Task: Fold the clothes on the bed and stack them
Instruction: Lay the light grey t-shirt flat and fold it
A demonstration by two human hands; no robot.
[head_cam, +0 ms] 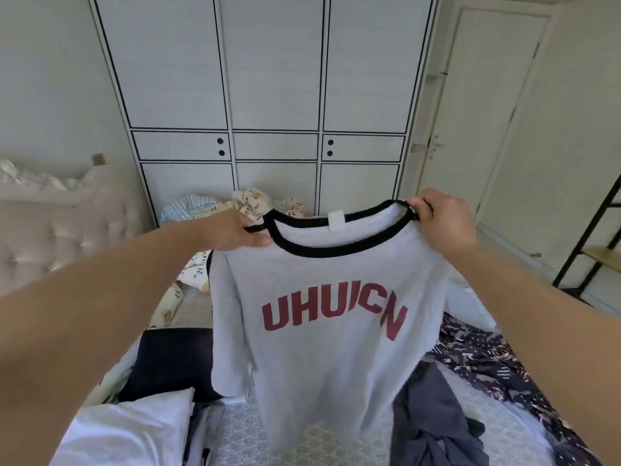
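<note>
A light grey T-shirt (pixel 322 348) with a black collar and dark red letters hangs upright in the air over the bed, its front toward me. My left hand (pixel 232 230) grips the collar at the shirt's left shoulder. My right hand (pixel 437 220) pinches the collar at the right shoulder. Under the shirt the bed (pixel 235 428) holds other clothes: a white garment (pixel 134 428) at the lower left, a dark navy one (pixel 171 361) behind it, a crumpled grey one (pixel 433 418) at the lower right and a dark patterned one (pixel 487 361) on the right.
A tall white wardrobe (pixel 275 95) stands behind the bed. Floral bedding (pixel 248 200) and a checked pillow (pixel 188 205) lie at the far end. A tufted headboard (pixel 67 223) is on the left. A white door (pixel 477 129) and a black shelf frame (pixel 591 237) are on the right.
</note>
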